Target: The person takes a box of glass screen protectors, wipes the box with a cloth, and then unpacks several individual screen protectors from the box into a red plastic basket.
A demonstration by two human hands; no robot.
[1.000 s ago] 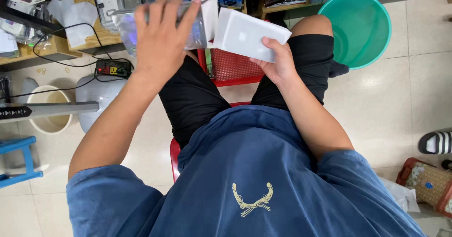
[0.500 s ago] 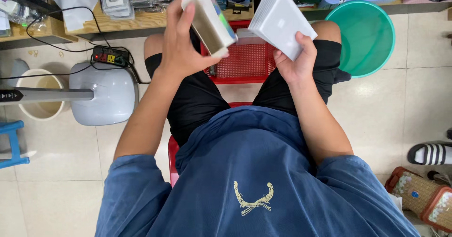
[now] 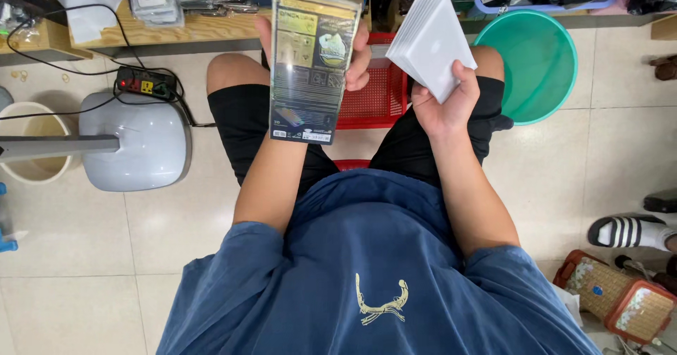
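**Blue tee, black shorts, bare arms**

The person wears a loose, slate-blue T-shirt [image 3: 367, 270] with short sleeves that end above the elbows. Low on its front, at the middle, sits a small cream emblem [image 3: 381, 304] shaped like curved horns. Beyond the T-shirt's hem, black shorts [image 3: 282, 126] cover both thighs and stop at the bare knees. Forearms and wrists are bare, without watch or rings visible.

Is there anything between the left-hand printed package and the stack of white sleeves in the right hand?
Nothing visible: the tall printed package in the left hand and the stack of white flat sleeves in the right hand are apart, with an open gap over the red plastic basket below.
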